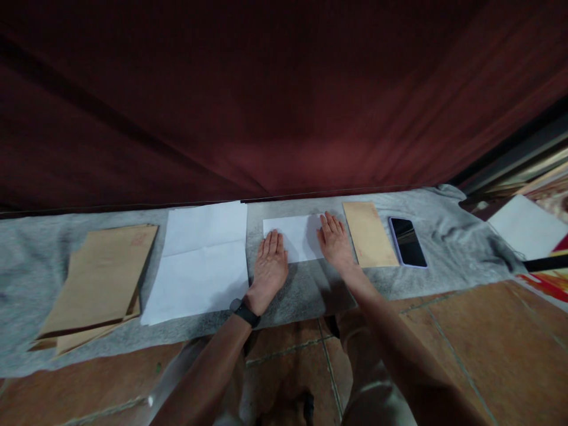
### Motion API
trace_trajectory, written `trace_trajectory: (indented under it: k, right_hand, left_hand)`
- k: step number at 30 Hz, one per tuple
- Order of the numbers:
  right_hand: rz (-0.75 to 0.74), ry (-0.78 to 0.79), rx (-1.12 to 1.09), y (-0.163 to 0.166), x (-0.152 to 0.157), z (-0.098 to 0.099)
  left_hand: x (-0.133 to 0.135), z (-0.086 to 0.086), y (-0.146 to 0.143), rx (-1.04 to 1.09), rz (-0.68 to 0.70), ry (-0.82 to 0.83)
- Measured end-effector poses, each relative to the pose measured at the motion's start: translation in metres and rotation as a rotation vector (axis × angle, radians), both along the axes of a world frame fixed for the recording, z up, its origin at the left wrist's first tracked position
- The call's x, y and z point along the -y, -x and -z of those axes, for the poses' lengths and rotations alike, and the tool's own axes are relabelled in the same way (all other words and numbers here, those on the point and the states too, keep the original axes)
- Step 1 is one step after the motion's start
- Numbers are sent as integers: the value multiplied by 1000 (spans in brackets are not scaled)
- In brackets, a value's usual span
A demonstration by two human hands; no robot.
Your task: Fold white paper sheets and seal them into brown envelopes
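Observation:
A folded sheet of white paper (302,235) lies flat on the grey cloth in front of me. My left hand (271,260) rests on its left end, fingers stretched out and pointing away from me. On its right end lies my right hand (335,239), palm down with the fingers extended. Neither hand grips anything. To the left is a stack of larger white sheets (202,269) with a crease across the top one. Just right of my right hand sits a single brown envelope (370,234).
A pile of brown envelopes (100,278) lies at the far left. Right of the single envelope is a phone (408,241) with a dark screen. Grey cloth (452,248) covers the narrow bench, a dark red curtain (284,106) hangs behind, and tiled floor (479,337) shows below.

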State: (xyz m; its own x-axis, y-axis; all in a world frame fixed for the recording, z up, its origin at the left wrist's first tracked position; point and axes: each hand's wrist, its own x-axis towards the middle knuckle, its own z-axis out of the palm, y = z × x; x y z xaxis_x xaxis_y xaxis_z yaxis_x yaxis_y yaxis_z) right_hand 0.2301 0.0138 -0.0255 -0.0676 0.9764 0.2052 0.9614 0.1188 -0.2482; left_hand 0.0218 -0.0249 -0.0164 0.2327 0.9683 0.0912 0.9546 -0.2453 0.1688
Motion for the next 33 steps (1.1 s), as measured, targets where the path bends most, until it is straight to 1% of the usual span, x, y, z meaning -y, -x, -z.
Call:
trace_trajectory:
  k: [3,5,10,15,20,25,29,33]
  right_hand:
    - [-121,6,-51,17,1,1]
    - [-156,27,-74,28,0,2]
    - [-150,48,-104,45,-6,3]
    - [-150,47,-68,55,-11,4]
    - [-94,49,-7,53,-9,3]
    - [35,27,24,38,-7,2]
    - [150,83,23,24,-7,-5]
    - [227,154,7,11,-9,-16]
  left_hand:
    - [-6,1,-6,43,23,-29]
    - [-13,2,-9,56,21,-56]
    - [-31,6,-18,66,1,-50]
    - [-37,10,-20,67,-7,-30]
    - [-35,11,-15,62,-36,-20]
    - [-33,5,-7,29,-67,-18]
    - [-30,-1,-1,-16,-86,-13]
    - [-26,-6,2,-52,-135,-7]
